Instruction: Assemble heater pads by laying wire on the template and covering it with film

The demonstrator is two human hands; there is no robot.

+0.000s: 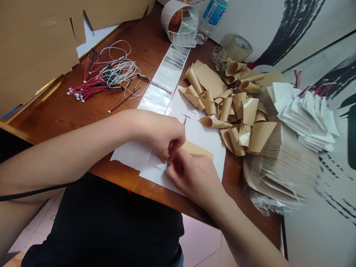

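Biggest first: wood table (55, 115) w/ a cardboard box (36, 48) along the far-left edge. On the right, a tall stack of tan slips (283, 167); behind it, a heap of curled tan strips (239, 107); right of that, a pile of white paper bits (303, 115). A long label strip (167, 81) runs from the far side toward the person. A wire bundle (108, 74), red, white and black, lies left of it, well apart from the hands.

Nearer in, a white sheet (203, 137) lies at the table's near edge w/ one flat tan slip (196, 149) on it, just right of the hands and partly under them.

Both hands meet over the sheet's near-left part. The left hand (161, 133) comes in from the left w/ fingers curled and thumb and forefinger closed on a thin piece (168, 161). The right hand (194, 178) comes up from the near right, fingertips bunched on the same piece, as far as I can see. So the piece sits btwn the two sets of fingertips, equally near both. Its long axis runs roughly toward/away from the person, slightly slanted, near end by the printed "DRS". Most of it is hidden, so I can't tell what it is.

A similar small pin (185, 118) lies loose on the sheet, just beyond the left hand, untouched.
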